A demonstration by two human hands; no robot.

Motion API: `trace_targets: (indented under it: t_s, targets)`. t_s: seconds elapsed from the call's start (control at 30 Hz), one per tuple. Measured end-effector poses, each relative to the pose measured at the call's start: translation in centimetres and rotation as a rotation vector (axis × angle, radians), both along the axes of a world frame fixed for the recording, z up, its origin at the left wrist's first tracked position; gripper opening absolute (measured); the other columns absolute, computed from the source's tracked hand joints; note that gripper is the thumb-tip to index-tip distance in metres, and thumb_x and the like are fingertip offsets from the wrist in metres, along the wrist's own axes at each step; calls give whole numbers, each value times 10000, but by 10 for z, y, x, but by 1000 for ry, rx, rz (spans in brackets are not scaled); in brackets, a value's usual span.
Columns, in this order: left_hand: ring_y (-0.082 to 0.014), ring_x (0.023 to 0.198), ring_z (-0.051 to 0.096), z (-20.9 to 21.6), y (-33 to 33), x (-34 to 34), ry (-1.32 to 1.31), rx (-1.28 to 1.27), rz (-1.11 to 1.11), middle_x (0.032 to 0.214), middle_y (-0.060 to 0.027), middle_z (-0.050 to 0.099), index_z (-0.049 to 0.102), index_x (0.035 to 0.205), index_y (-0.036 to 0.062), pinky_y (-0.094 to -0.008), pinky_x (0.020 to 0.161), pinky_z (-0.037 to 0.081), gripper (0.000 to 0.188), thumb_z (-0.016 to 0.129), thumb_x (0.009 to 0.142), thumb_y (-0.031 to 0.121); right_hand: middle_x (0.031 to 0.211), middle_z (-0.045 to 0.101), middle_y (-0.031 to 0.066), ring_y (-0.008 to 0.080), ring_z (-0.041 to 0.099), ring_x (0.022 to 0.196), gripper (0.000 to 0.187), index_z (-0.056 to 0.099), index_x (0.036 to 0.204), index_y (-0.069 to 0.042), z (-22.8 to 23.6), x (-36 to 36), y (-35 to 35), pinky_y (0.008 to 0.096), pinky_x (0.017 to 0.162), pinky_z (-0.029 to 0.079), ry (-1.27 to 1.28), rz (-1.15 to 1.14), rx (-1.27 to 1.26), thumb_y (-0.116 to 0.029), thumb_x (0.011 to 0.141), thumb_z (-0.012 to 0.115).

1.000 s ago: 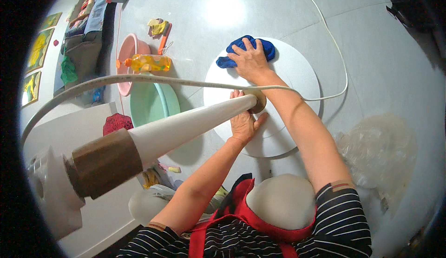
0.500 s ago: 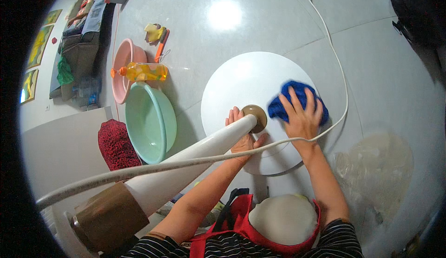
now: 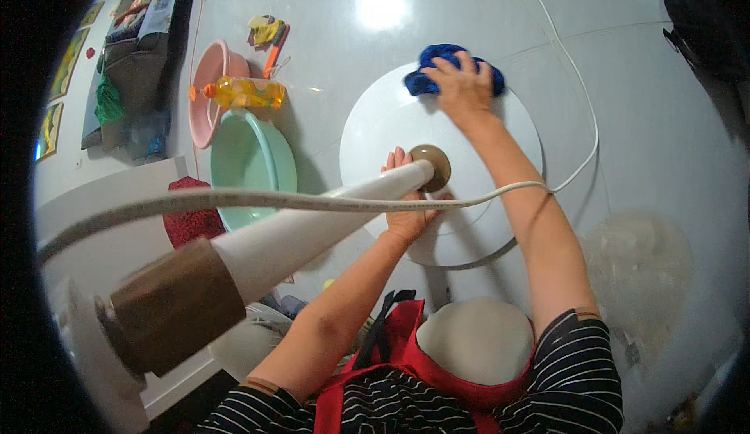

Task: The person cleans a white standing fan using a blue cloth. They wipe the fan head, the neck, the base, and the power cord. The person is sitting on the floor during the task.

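A round white base rests on the floor, with a white pole rising from its brown collar toward the lower left. My right hand presses a crumpled dark blue cloth against the base's far rim, fingers spread over the cloth. Beneath the lower pole, my left hand lies with fingers stretched out on one side and thumb on the other; the pole hides its middle. A pale cord runs across the pole and over my right forearm.
To the left stand a pink basin and a mint green basin, with a bottle of yellow liquid beside them. Farther off lie an orange-handled tool and a yellow cloth-like item. A black bag-like object sits far right.
My right hand has slid the blue cloth from the base's right side to its far rim. My left hand stays by the pole. The view has shifted slightly.
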State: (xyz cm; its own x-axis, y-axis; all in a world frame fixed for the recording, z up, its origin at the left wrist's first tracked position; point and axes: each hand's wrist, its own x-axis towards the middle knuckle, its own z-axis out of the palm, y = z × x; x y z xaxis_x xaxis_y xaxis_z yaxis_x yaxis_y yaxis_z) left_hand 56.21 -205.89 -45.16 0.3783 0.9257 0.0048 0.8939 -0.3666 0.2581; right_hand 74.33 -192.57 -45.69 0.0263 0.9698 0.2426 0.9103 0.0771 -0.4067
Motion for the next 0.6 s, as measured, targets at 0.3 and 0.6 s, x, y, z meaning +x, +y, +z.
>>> trace_targets:
  t_s: [0.3,0.6]
  targets:
    - [-427,1324,126,0,-3,0,-35,-67,44,1423,-279,143,213,1350,-34,-484,1085,94,990,608,688,588,1149,511,17,296,411,1110,449,585,1117,-196,8,53,-150,463,894,347,-37,-98,-19,-25,702,604]
    - [-427,1327,127,5,1,3,8,-73,31,1416,-288,151,186,1359,-32,-465,1087,120,992,643,689,538,968,622,-8,236,490,1044,173,669,878,-159,11,-47,-35,447,861,348,78,202,210,-125,805,516]
